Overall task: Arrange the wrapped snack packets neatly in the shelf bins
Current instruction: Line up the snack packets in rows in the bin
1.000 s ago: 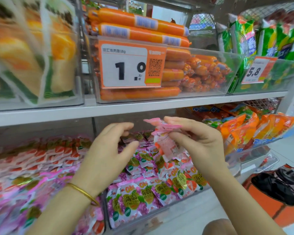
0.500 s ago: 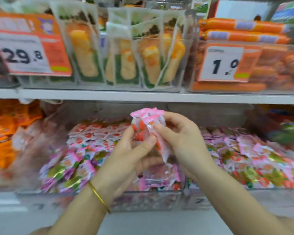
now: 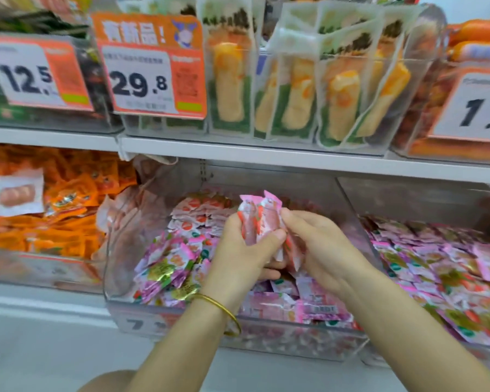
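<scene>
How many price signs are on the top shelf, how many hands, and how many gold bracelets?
Price signs on the top shelf: 3, the 12.5 sign, the 29.8 sign, the cut-off sign
Hands: 2, the left hand and the right hand, both gripping pink packets
Gold bracelet: 1
Total: 6

The held packets at the centre of the frame were pink and white with red-orange marks. The binned packets below them were pink and purple, patched with green and gold. At lower left lay the orange packets. The price tags at the top were orange with white panels and black digits. The bangle was gold.
</scene>
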